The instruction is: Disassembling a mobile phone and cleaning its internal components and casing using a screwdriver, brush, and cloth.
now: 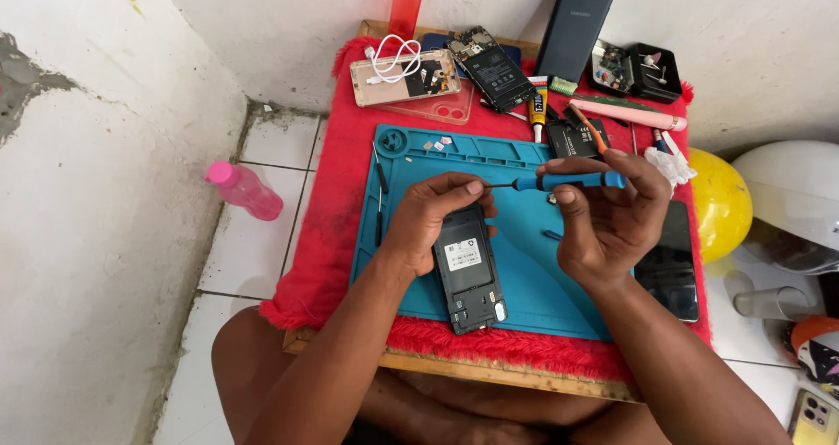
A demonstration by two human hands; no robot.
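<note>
An opened phone [469, 268], its back cover off and its dark inner frame facing up, is being steadied on the blue repair mat [524, 296] by the left hand [430, 218], whose grip is pressed over the phone's top edge. A blue-handled precision screwdriver [568, 181] is being pinched between the thumb and fingertips of the right hand [607, 222], held nearly level with its thin tip pointing toward the left fingers. The step in hand is judged to be screw work at the phone's upper end (the tip is not yet seated, as far as can be seen). What is called for next, by this judgement, is that the tip be tilted down and set squarely into a screw head while the phone is being kept from sliding. Spare phone parts [489, 73] are being kept at the far end of the red-covered worktop [336, 235].
</note>
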